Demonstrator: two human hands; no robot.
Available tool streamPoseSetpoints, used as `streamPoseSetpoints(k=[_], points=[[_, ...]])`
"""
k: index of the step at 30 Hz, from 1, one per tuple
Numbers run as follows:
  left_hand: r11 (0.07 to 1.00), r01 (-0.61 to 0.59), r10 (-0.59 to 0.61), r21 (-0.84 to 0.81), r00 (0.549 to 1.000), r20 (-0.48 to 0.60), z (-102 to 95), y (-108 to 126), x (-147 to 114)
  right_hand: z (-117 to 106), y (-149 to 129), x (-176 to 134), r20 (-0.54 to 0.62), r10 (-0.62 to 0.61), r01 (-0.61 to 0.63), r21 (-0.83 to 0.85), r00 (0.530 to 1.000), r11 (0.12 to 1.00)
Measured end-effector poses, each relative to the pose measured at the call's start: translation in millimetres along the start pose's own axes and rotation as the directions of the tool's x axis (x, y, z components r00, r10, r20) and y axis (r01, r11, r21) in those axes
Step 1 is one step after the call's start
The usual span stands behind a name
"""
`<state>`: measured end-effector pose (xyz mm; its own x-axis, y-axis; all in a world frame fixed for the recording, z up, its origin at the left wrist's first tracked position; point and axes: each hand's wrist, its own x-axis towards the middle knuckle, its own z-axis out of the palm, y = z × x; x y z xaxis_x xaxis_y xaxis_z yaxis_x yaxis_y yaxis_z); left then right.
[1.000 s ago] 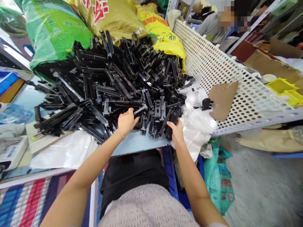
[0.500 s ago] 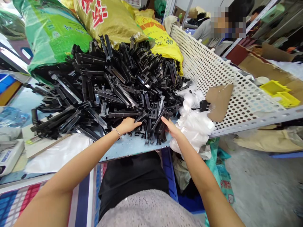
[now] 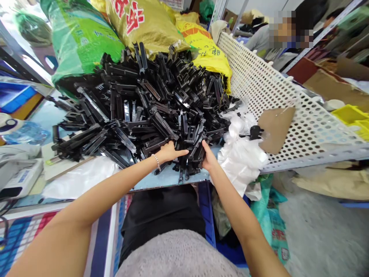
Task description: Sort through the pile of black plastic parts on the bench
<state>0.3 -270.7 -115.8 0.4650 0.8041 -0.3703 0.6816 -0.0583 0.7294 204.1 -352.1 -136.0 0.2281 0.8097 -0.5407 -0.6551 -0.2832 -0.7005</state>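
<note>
A big heap of black plastic parts (image 3: 161, 111), long and channel-shaped, covers the table in front of me. At the heap's near edge my left hand (image 3: 170, 152), with a beaded bracelet at the wrist, reaches in among the parts. Its thumb stretches out to the right; its other fingers are partly hidden by the heap. Opposite it, my right hand (image 3: 209, 157) cups the right side of a cluster of upright black plastic parts (image 3: 193, 154). The right thumb points up along them, and the fingers behind are hidden. The cluster stands between both hands.
Green (image 3: 83, 38), gold (image 3: 147, 27) and yellow (image 3: 207, 46) woven sacks stand behind the heap. A white perforated panel (image 3: 276, 96) rises at right, beside crumpled white plastic bags (image 3: 242, 161). A flat plastic bag (image 3: 83, 179) lies left. Another person (image 3: 259, 38) is beyond the panel.
The view has shifted slightly, moving the scene to the right. My left hand has come closer to the cluster, and my right hand has curled in against its side.
</note>
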Motion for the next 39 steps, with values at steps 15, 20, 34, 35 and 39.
streamPoseSetpoints(k=[15,20,34,35,39], points=[[0.951,-0.072,0.138,0.300,0.969,-0.206,41.2,4.0,4.7,-28.8,14.9,10.8,0.055,0.013,-0.019,0.100,0.998,0.995],[0.953,-0.100,0.169,0.284,0.958,-0.230,39.1,4.6,10.4,-29.7,21.7,11.8,0.140,-0.059,0.053,0.047,0.988,0.998],[0.853,-0.244,0.386,0.462,0.891,-0.241,36.9,33.5,-0.8,-35.6,41.9,14.4,0.082,-0.136,0.151,-0.223,0.987,0.963],[0.839,-0.255,0.409,0.481,0.878,-0.248,34.6,40.3,-2.5,-31.5,43.2,13.9,0.070,-0.155,0.167,-0.230,0.985,0.959],[0.797,-0.295,0.489,0.527,0.827,-0.278,16.7,64.9,1.9,-0.1,38.0,20.1,0.033,-0.253,0.253,-0.221,0.967,0.942]])
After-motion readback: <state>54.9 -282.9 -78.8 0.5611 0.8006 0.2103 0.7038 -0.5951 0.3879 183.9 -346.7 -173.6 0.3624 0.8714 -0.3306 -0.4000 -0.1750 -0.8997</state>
